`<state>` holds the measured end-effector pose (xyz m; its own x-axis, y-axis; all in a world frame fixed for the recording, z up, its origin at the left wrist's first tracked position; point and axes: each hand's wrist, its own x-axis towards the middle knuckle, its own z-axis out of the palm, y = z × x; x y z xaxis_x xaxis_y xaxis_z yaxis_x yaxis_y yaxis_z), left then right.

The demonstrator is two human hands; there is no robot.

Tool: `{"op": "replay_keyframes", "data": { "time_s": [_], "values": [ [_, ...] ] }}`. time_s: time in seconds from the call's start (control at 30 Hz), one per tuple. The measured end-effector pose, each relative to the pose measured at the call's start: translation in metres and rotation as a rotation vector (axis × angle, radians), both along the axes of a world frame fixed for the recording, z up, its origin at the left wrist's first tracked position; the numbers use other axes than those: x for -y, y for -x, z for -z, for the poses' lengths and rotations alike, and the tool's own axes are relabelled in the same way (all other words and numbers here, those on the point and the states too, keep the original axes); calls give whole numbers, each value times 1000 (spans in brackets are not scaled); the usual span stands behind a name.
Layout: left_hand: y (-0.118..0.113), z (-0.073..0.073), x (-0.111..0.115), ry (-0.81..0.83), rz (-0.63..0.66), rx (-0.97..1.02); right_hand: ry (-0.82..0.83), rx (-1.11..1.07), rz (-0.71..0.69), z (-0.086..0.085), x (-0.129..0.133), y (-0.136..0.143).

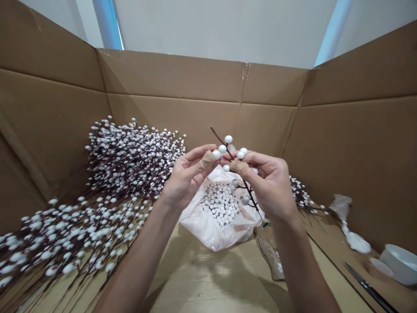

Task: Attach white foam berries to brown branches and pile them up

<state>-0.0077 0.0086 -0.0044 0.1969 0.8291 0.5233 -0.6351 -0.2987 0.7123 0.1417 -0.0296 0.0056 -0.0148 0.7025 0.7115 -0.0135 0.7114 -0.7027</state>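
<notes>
A dark brown twig (249, 191) with white berries slants between my two hands above an open plastic bag (213, 237) of loose white berries (223, 204). My left hand (192, 174) pinches a white berry (216, 154) at the twig's left side, with tan tape around the thumb. Closed around the twig's middle, my right hand (267, 178) also has a taped thumb. More white berries stick out above and below the fingers. The twig's bare tip points up and left.
Big bundles of white-berry stems (130, 156) lie at the left, with more stems (299, 193) at the right. Cardboard walls (176, 78) surround the table (208, 282). Scissors (371, 289), a white bowl (400, 263) and crumpled white plastic (356, 242) sit at the right.
</notes>
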Motion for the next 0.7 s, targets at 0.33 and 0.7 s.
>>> {"op": "replay_keyframes", "data": {
  "time_s": [0.33,0.7],
  "values": [
    [-1,1,2,-28,-39,-48,-1,42,50,0,0,-1],
    [1,1,3,-110,-48,-87,-26,66,37,-1,1,-4]
  ]
}}
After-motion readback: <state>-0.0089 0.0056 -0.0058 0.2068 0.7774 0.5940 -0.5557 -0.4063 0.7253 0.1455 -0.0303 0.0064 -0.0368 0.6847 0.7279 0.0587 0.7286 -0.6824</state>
